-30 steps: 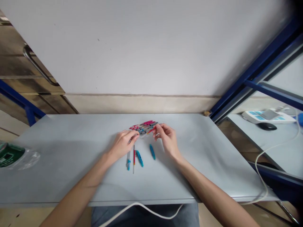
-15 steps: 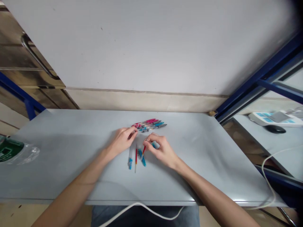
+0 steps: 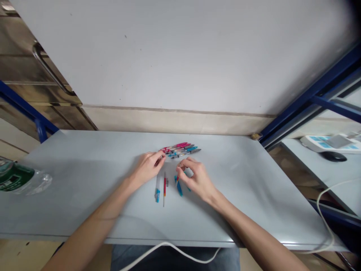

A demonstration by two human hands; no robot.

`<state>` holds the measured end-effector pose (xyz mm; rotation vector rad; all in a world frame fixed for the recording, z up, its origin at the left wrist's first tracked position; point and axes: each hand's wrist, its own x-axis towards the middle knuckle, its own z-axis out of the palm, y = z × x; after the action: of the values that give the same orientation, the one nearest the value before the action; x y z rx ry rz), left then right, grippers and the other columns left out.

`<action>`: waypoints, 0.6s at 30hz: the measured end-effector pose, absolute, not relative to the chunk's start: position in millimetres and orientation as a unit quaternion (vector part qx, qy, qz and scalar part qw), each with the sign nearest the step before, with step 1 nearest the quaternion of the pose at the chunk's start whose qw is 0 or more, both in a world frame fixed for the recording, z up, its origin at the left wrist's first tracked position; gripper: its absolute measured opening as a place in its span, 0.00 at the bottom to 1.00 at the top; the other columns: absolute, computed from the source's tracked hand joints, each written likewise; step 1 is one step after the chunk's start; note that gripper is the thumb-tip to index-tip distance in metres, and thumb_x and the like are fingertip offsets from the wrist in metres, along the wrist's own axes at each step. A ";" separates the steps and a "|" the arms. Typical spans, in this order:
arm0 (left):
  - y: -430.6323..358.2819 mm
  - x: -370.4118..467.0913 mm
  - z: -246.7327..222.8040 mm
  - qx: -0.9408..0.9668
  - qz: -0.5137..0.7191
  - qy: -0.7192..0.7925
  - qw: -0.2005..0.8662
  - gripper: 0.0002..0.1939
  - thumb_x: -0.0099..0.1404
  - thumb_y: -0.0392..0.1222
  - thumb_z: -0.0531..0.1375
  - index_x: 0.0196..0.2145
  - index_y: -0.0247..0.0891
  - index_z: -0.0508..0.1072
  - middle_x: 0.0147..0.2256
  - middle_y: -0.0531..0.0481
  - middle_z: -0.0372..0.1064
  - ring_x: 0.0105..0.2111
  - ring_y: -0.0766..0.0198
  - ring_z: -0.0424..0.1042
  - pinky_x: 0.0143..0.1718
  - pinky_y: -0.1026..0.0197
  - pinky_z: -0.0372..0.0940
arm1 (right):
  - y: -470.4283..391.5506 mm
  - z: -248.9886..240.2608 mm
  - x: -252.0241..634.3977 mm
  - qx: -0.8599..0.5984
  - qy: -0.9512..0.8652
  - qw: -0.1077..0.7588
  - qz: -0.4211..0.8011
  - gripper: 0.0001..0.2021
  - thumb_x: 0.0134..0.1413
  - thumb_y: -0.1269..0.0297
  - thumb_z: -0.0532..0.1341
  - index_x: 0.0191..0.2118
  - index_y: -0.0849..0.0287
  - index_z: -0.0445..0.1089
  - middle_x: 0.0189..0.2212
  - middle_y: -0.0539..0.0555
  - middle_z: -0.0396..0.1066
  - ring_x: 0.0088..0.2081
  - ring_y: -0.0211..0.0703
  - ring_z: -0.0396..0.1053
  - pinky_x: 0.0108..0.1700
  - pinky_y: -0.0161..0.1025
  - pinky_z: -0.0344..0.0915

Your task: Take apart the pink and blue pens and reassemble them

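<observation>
The red refill point(image 3: 177, 179) pinched by the right hand's point(image 3: 196, 177) fingers should be held lightly; the left hand's point(image 3: 147, 167) fingers are curled, their contents not discernible.

Moderate, even indoor light, no harsh contrast. Flat grey-white wall point(image 3: 169, 56) fairly bright, dimming toward upper right; top-right corner goes black. Smooth pale-grey tabletop point(image 3: 239, 162) has a dull sheen, with strong glare along its front edge at right. Soft shadows around the bare left hand point(image 3: 148, 165), darker one under the bare right forearm point(image 3: 242, 222). Wide-angle stretch at the sides: clear plastic bottle with green label point(image 3: 19, 178) looks pulled and soft. Slim pink, blue and black plastic pens point(image 3: 184, 151) small, fine detail mushy.
</observation>
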<state>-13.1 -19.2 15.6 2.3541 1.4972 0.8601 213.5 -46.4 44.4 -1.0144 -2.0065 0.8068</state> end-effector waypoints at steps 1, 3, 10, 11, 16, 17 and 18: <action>-19.4 -12.8 16.2 0.801 0.293 0.512 0.109 0.10 0.74 0.42 0.54 0.41 0.42 0.75 0.34 0.51 0.78 0.35 0.61 0.77 0.40 0.61 0.65 | -46.4 44.5 213.7 -0.401 -0.784 0.366 0.302 0.11 0.64 0.66 0.57 0.28 0.56 0.67 0.27 0.50 0.70 0.35 0.42 0.66 0.42 0.39 0.61; -19.8 -12.3 17.5 0.799 0.291 0.516 0.105 0.10 0.74 0.42 0.54 0.40 0.42 0.75 0.32 0.52 0.77 0.32 0.62 0.75 0.38 0.62 0.64 | -46.3 45.8 214.5 -0.414 -0.783 0.369 0.283 0.12 0.64 0.66 0.57 0.28 0.56 0.67 0.26 0.50 0.70 0.34 0.42 0.66 0.42 0.39 0.60; -18.7 -11.5 18.7 0.790 0.272 0.540 0.099 0.10 0.73 0.41 0.53 0.38 0.41 0.73 0.25 0.54 0.72 0.25 0.65 0.69 0.31 0.63 0.56 | -37.8 50.0 212.4 -0.417 -0.724 0.374 0.403 0.15 0.65 0.58 0.58 0.27 0.58 0.68 0.26 0.50 0.68 0.31 0.40 0.64 0.36 0.37 0.60; -17.8 -12.1 18.1 0.788 0.269 0.544 0.100 0.10 0.73 0.42 0.53 0.37 0.41 0.73 0.25 0.55 0.71 0.25 0.65 0.68 0.31 0.63 0.56 | -34.9 50.0 211.4 -0.409 -0.714 0.376 0.426 0.16 0.65 0.55 0.59 0.27 0.58 0.68 0.26 0.50 0.67 0.30 0.39 0.63 0.35 0.37 0.59; -12.9 -16.7 16.3 0.779 0.254 0.563 0.107 0.09 0.72 0.41 0.53 0.35 0.42 0.72 0.24 0.55 0.71 0.24 0.66 0.67 0.29 0.63 0.52 | -21.3 50.6 205.6 -0.378 -0.674 0.357 0.525 0.19 0.61 0.48 0.63 0.28 0.59 0.70 0.25 0.49 0.64 0.27 0.37 0.59 0.31 0.37 0.57; -12.4 -17.5 16.4 0.778 0.251 0.567 0.108 0.10 0.72 0.41 0.53 0.35 0.42 0.72 0.24 0.55 0.70 0.24 0.66 0.67 0.29 0.63 0.52 | -19.9 50.8 204.5 -0.373 -0.671 0.342 0.542 0.19 0.60 0.48 0.64 0.28 0.59 0.71 0.24 0.49 0.65 0.27 0.36 0.59 0.30 0.37 0.57; -12.0 -18.0 16.6 0.776 0.247 0.570 0.109 0.10 0.72 0.42 0.53 0.35 0.42 0.72 0.24 0.55 0.70 0.23 0.66 0.66 0.29 0.63 0.52 | -19.0 50.8 203.3 -0.367 -0.671 0.324 0.558 0.19 0.59 0.48 0.64 0.28 0.60 0.72 0.24 0.49 0.65 0.27 0.36 0.59 0.30 0.37 0.57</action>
<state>-18.0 -12.0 16.6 2.2815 1.6770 0.7278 203.3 -19.0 50.8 -0.9617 -1.7591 1.4624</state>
